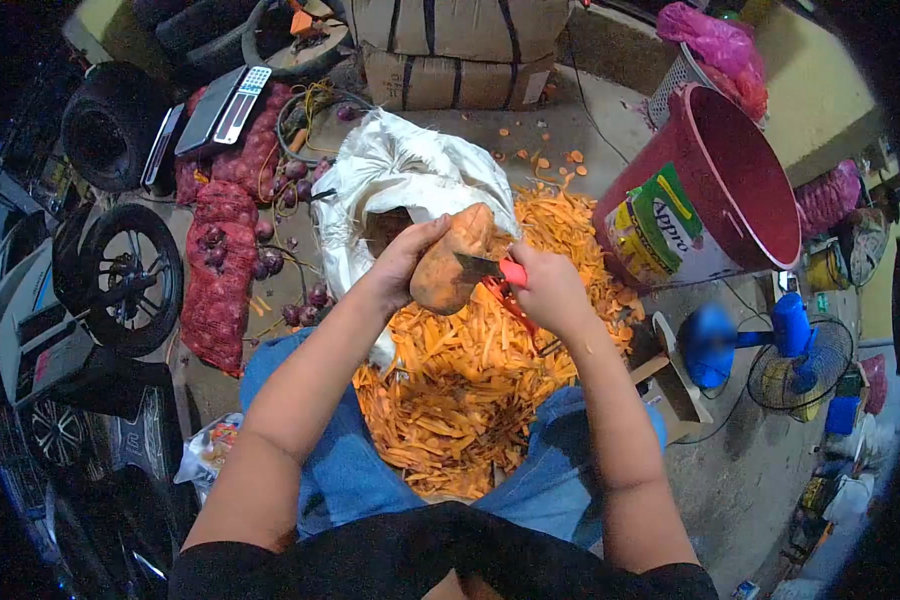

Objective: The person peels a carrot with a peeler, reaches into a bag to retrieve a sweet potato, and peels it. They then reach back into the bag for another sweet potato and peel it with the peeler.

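My left hand (pixel 406 262) is wrapped round the left side of a large sweet potato (pixel 444 280), held tilted above the peelings. Its lower end keeps brownish skin, while the upper part shows bare orange flesh. In my right hand (pixel 550 290) is a knife (pixel 511 273) with a red handle, its dark blade against the sweet potato's right side. Orange peelings (pixel 450 400) lie heaped between my knees and beyond. Just below the knife is a red object I cannot make out. Behind my left hand stands an open white woven sack (pixel 410 160), its inside mostly hidden.
A tall dark-red bucket (pixel 625 215) leans at the right, with a blue fan (pixel 795 350) nearer me. Red net bags of onions (pixel 218 290) and a scale (pixel 215 110) are on the left, beside tyres (pixel 115 125). Strapped bales (pixel 460 60) stand at the back.
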Motion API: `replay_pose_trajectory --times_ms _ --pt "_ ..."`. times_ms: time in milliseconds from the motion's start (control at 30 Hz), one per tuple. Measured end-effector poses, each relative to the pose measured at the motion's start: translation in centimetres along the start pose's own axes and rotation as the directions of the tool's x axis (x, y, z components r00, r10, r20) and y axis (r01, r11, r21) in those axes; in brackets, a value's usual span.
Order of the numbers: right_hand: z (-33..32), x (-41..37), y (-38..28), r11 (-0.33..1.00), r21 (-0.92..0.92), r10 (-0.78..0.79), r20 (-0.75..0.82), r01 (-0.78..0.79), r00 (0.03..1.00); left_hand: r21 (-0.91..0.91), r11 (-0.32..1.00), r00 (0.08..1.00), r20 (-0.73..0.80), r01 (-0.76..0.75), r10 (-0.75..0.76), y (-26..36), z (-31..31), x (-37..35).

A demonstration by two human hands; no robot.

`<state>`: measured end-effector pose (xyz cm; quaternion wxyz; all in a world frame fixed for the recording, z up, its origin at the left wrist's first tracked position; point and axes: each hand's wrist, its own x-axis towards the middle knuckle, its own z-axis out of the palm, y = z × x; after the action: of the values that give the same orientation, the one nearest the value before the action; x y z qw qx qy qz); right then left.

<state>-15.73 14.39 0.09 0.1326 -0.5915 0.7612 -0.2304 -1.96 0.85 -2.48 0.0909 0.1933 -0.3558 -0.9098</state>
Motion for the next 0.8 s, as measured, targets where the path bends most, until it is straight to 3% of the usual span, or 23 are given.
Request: replay_pose_trajectory --times_ms 267,333,467,667,733,800 --pt "-0.1 -0.3 0.3 0.997 -0.068 -0.036 -0.06 0.032 0.998 0.061 0.997 0.999 0.012 -0.045 0.044 0.2 1.0 -0.1" --pt "-0.1 -0.5 0.4 0.996 -0.071 -0.061 -0.089 0.055 0.994 0.162 0.976 0.989 0.05 -0.142 0.136 0.2 1.0 0.0" --pt "0.1 -0.6 0.7 0.996 -0.083 -0.048 -0.067 0.042 0.997 0.105 0.984 0.984 0.122 -0.147 0.134 0.4 1.4 -0.3" --pt "0.8 -0.4 1.1 0.999 -0.036 0.019 -0.042 -0.021 0.999 0.288 0.895 0.94 0.076 -0.341 0.334 -0.2 1.7 -0.1" --pt "1.2 -0.3 1.2 0.999 0.015 0.048 -0.038 -0.048 0.998 0.421 0.801 0.897 0.077 -0.426 0.436 -0.2 1.9 -0.2" --pt "1.1 -0.2 0.8 0.998 0.018 0.064 -0.028 -0.064 0.998 0.363 0.859 0.931 0.096 -0.362 0.352 0.0 1.7 -0.3"
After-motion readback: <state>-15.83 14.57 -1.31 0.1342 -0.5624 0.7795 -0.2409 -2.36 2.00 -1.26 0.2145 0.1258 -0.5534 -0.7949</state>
